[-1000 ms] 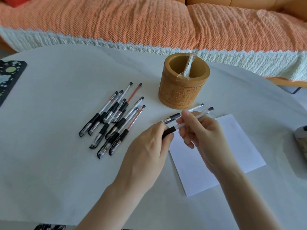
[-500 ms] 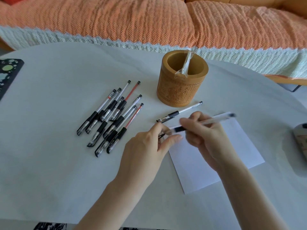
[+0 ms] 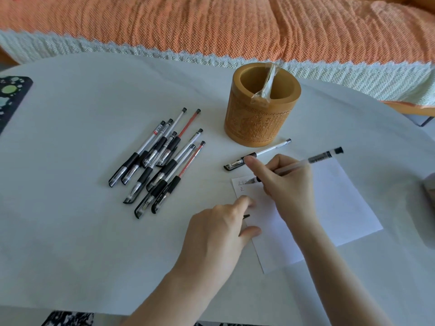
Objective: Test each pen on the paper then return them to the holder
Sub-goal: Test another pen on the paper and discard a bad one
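My right hand (image 3: 286,182) grips an uncapped clear pen (image 3: 324,157) with its tip on the top left corner of the white paper (image 3: 336,208), beside a few written marks. My left hand (image 3: 223,234) rests at the paper's left edge and holds the pen's black cap (image 3: 246,217), mostly hidden by the fingers. One capped pen (image 3: 266,152) lies between the paper and the carved bamboo holder (image 3: 254,128). Several capped pens (image 3: 160,161), black and red, lie in a loose pile to the left.
A clear plastic wrapper (image 3: 266,90) hangs over the holder's rim. A dark patterned object (image 3: 11,97) sits at the table's left edge, and a grey thing (image 3: 429,191) at the right edge. An orange-covered sofa (image 3: 211,27) runs behind the white table (image 3: 70,231).
The cap came off the pen into my left hand. My right hand turned the pen and brought its tip down to the paper; my left hand dropped to the paper's edge.
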{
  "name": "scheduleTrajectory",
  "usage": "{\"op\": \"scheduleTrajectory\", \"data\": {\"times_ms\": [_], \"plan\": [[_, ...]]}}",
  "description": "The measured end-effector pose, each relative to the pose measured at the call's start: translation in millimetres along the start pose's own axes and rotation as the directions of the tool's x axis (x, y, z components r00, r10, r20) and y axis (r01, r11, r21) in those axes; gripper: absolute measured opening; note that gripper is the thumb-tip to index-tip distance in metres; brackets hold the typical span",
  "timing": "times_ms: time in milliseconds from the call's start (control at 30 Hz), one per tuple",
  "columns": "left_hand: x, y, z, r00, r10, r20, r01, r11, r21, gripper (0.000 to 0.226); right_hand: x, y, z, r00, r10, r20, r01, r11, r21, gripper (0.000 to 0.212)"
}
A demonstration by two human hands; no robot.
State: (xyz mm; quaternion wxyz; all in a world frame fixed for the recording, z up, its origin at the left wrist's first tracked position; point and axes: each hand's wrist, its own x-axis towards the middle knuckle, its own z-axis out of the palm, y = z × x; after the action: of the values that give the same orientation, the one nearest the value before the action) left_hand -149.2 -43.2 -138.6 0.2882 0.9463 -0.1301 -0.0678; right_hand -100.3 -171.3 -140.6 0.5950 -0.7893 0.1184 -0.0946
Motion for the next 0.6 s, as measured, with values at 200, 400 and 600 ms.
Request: {"op": "scheduleTrajectory", "data": {"times_ms": [200, 400, 600], "plan": [[-2, 2, 1, 1.0, -0.022, -0.015, 0.022, 1.0, -0.017, 0.033, -4, 11, 6, 0.993, -0.034, -0.117, 0.025, 0.997, -0.078, 0.047], [-3, 1, 3, 0.999, -0.011, -0.043, 0.011, 1.0, 0.0, 0.031, -3, 12, 8, 0.993, -0.045, -0.109, 0.035, 0.995, -0.093, 0.045], [-2, 1, 5, 0.999, -0.002, -0.038, 0.002, 1.0, 0.007, 0.03, -3, 13, 8, 0.995, -0.056, -0.079, 0.047, 0.993, -0.106, 0.045]]}}
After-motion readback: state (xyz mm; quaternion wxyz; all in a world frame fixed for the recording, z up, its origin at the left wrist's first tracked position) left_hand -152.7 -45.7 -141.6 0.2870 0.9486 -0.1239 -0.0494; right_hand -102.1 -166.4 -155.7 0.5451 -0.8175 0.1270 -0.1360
